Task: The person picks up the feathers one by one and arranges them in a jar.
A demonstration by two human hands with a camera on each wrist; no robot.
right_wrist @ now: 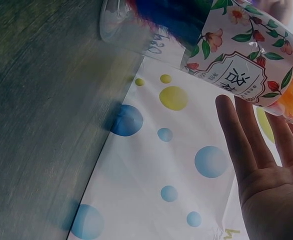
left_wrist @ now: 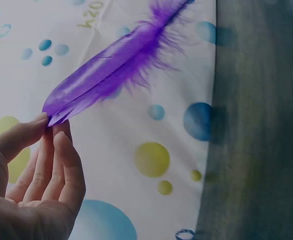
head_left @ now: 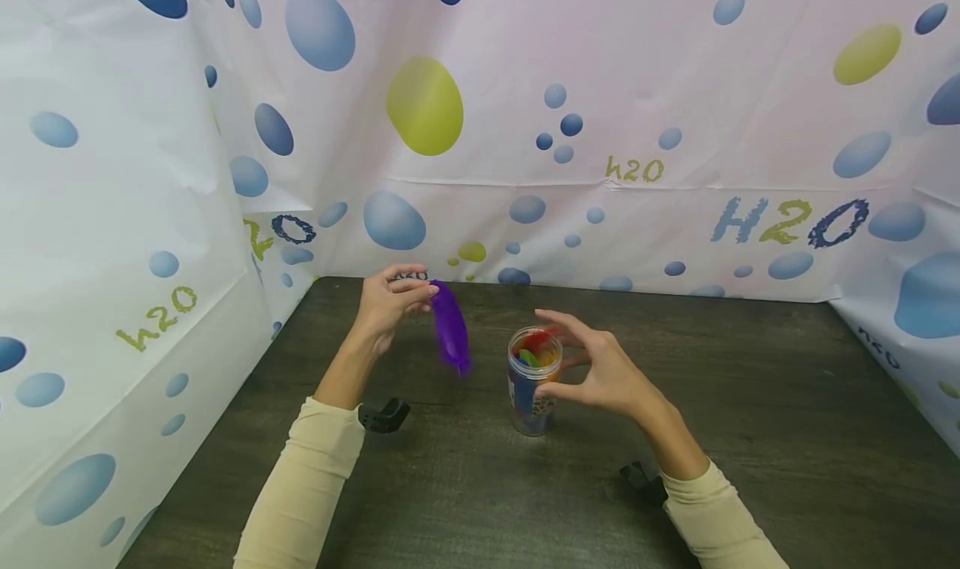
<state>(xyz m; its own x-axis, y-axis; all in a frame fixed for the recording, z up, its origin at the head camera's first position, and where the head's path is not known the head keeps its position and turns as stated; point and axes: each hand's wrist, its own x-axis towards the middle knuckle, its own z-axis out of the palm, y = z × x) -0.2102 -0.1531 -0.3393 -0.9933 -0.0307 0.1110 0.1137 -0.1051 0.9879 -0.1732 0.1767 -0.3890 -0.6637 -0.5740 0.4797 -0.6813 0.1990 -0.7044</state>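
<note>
A purple feather hangs by one end from my left hand, pinched between thumb and fingertip. The left wrist view shows the pinch at the feather's smooth, rounded end, with the fluffy part and quill pointing away. A clear jar stands upright on the table, stuffed with red, green, orange and blue feathers. My right hand is spread beside the jar's right side, thumb toward the front, fingers behind. In the right wrist view its fingers look straight near the jar's flowered label; whether they touch the glass is unclear.
The dark wooden table reaches back to a white sheet printed with blue and green drops, which also rises along the left and right. A black band is at my left wrist and another near my right.
</note>
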